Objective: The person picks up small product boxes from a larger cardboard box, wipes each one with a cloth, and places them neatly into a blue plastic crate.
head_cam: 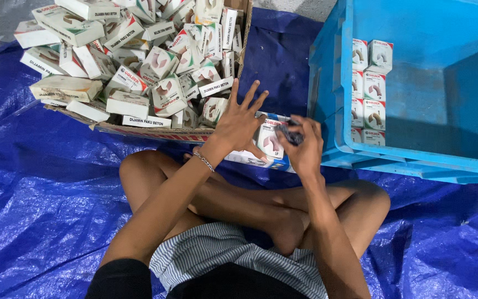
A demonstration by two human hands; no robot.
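- Left hand (240, 123): fingers spread wide, palm resting against a small white box (269, 139) that sits at the picture's centre (just above the crossed legs).
- Right hand (305, 145): fingers curled, pinching a small dark object (289, 134) against the box's right edge.
- At 11 o'clock, a cardboard carton (156, 133) heaped with similar boxes.
- At 2 o'clock, a blue crate (416, 83) holding stacked boxes.
- Blue tarp (40, 199) underneath.

Blue tarp (40, 210) on floor; cardboard tray (156, 133) and blue plastic crate (416, 160) directly on it.
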